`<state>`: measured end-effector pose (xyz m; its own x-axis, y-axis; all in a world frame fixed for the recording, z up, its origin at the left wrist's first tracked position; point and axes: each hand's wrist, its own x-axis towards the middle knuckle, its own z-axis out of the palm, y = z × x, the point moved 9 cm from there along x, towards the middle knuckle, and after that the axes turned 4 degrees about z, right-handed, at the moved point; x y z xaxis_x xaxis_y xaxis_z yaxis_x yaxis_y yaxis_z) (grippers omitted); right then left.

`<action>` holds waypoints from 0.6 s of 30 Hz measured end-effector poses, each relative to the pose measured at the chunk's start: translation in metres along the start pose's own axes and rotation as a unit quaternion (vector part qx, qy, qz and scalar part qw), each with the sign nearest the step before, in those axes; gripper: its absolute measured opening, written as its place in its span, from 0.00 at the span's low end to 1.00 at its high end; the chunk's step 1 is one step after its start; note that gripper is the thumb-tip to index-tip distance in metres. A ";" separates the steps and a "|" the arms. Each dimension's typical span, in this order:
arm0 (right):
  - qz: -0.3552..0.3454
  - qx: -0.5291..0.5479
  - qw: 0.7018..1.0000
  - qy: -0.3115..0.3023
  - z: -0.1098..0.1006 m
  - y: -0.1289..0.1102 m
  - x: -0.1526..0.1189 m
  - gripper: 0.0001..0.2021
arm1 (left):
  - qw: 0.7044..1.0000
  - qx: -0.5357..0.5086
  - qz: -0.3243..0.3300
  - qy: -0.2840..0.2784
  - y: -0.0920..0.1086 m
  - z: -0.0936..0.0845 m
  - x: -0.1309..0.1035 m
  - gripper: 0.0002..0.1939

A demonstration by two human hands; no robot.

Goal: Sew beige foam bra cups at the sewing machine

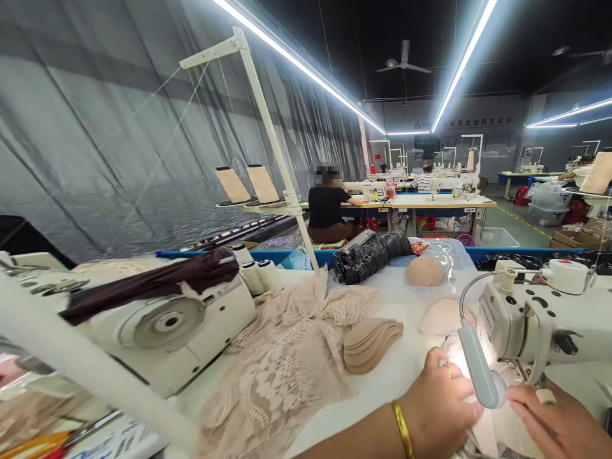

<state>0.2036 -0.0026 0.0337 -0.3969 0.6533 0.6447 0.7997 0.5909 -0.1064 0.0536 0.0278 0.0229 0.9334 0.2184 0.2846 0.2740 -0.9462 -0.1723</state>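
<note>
Under the sewing machine lamp (pixel 478 366), my left hand (pixel 437 405), with a gold bangle and a ring, pinches pale fabric (pixel 485 433) that is brightly lit. My right hand (pixel 557 414) is just right of the lamp head, its fingers closed around something thin and dark that I cannot make out. The white sewing machine (pixel 521 319) stands behind both hands, its needle area partly hidden by the lamp and my right hand. A beige molded cup piece (pixel 447 315) lies behind my left hand.
Beige lace (pixel 287 363) and stacked beige pads (pixel 370 344) lie left of my hands. Beyond are a black plastic bundle (pixel 373 255), a round cup (pixel 423 271) on a clear lid and a thread stand (pixel 268 115). A second machine (pixel 176 325) stands left. People sit further back.
</note>
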 end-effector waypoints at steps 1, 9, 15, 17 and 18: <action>0.002 0.015 1.000 -0.019 0.004 0.000 0.000 0.11 | 1.000 0.006 0.005 0.015 0.002 0.000 0.000 0.06; -0.017 0.142 0.960 -0.241 0.042 -0.014 -0.007 0.11 | 0.990 0.013 0.015 0.138 0.013 0.016 -0.010 0.12; -0.019 0.091 0.959 -0.269 0.049 -0.013 -0.015 0.11 | 0.983 0.020 0.057 0.173 0.024 0.014 -0.019 0.04; -0.013 0.070 0.960 -0.270 0.050 -0.014 -0.015 0.11 | 0.984 0.024 0.044 0.168 0.021 0.016 -0.016 0.04; -0.007 0.068 0.962 -0.266 0.050 -0.013 -0.015 0.12 | 0.987 0.020 0.033 0.154 0.019 0.021 -0.012 0.05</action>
<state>0.1762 0.0035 -0.0119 -0.6101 0.7733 0.1726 0.7406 0.6340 -0.2225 0.0523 0.0125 -0.0038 0.8368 0.0689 0.5431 0.2304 -0.9442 -0.2352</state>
